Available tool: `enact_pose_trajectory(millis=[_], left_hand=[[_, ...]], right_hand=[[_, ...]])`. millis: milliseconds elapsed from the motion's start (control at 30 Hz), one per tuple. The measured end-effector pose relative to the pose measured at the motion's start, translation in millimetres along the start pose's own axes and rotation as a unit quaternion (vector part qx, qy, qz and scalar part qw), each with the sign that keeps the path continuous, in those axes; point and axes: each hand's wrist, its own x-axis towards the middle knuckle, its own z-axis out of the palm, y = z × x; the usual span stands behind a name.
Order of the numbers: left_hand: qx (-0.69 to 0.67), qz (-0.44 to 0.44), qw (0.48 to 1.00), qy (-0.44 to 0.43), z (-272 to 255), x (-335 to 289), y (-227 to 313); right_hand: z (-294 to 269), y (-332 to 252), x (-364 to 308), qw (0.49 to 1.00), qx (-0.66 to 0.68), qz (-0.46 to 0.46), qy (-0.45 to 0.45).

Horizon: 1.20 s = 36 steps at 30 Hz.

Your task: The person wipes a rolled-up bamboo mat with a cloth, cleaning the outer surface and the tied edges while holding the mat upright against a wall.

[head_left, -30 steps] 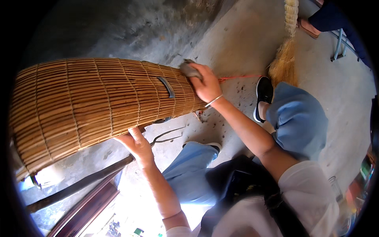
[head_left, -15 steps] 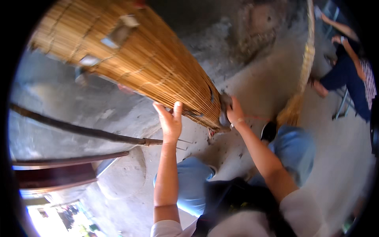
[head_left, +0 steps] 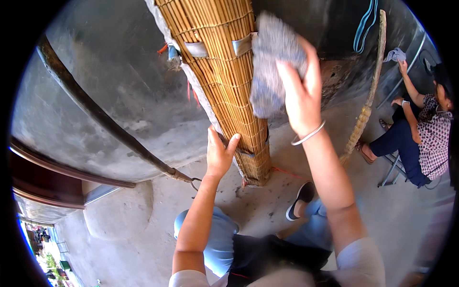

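A tall rolled reed mat [head_left: 224, 71], bound with cords and backed along its left edge with whitish sheet, stands upright with its foot on the floor. My left hand [head_left: 220, 155] grips its left edge low down, thumb on the front and fingers at the side. In my right hand [head_left: 303, 91] is a blurred grey cloth [head_left: 275, 67], bunched under the fingers against the mat's upper right side. Grey strips cross the mat's reeds in several places.
A dark pole [head_left: 105, 112] leans on the wall at left. To the right stands a broom [head_left: 366, 110] with a long stick handle. Beyond it a person [head_left: 425, 124] sits on a folding chair, holding a cloth. Blue cord [head_left: 366, 26] hangs on the wall.
My right hand has moved the cloth from the mat's foot up to its upper right side. The mat appears more upright, and my left hand stays at its left edge.
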Motion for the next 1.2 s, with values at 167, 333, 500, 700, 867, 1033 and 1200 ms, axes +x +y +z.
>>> enact_pose_trajectory(millis=[167,333,500,700,867,1033,1200], left_hand=[[0.030,-0.025,0.999,-0.002,-3,0,14],[0.003,-0.038,0.999,-0.011,-5,-2,5],[0.019,-0.046,0.999,0.006,-3,-1,19],[0.038,-0.061,0.997,-0.006,-5,-3,16],[0.043,-0.087,0.995,0.008,-3,-4,24],[0.034,-0.023,0.998,0.055,-5,-3,21],[0.004,-0.061,0.998,0.009,-12,2,23]], right_hand=[[15,12,3,0.907,-0.308,-0.272,-0.097],[-24,71,-122,0.887,-0.383,-0.186,-0.177],[-58,61,-170,0.833,-0.436,-0.021,-0.339],[-17,2,-76,0.855,-0.418,-0.191,-0.240],[42,-33,21,0.779,-0.473,-0.390,-0.136],[57,-9,10,0.730,-0.523,-0.382,-0.219],[28,29,-58,0.734,-0.534,-0.301,-0.293]])
